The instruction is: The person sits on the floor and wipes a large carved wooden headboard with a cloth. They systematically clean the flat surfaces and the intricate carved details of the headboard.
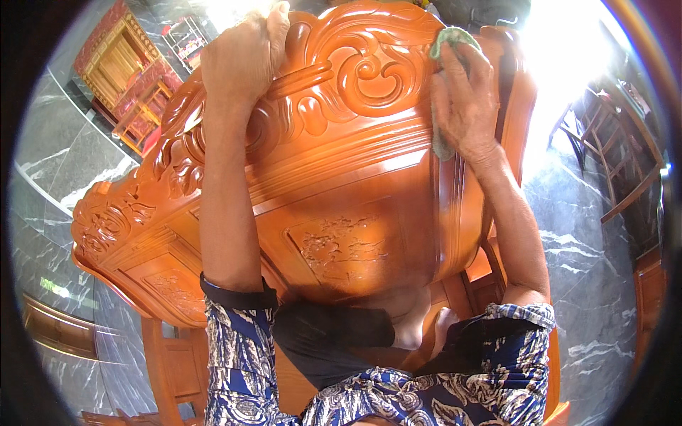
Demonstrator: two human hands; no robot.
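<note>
A large carved, varnished wooden backrest (341,186) stands before me, with scrollwork along its top and a relief of branches on its panel. My right hand (463,98) presses a green cloth (443,136) against the right part of the carved top, beside a vertical moulding. At the upper left, my left hand (245,58) is at the top edge of the backrest, its fingers curled; bright glare and the hand itself hide what the fingertips touch.
Below the backrest is a wooden seat (298,383), with my bare feet near its middle. Grey marble-patterned flooring (586,319) lies on the right. A wooden rack-like frame (613,138) stands at the upper right, a small shelf (184,42) at the upper left.
</note>
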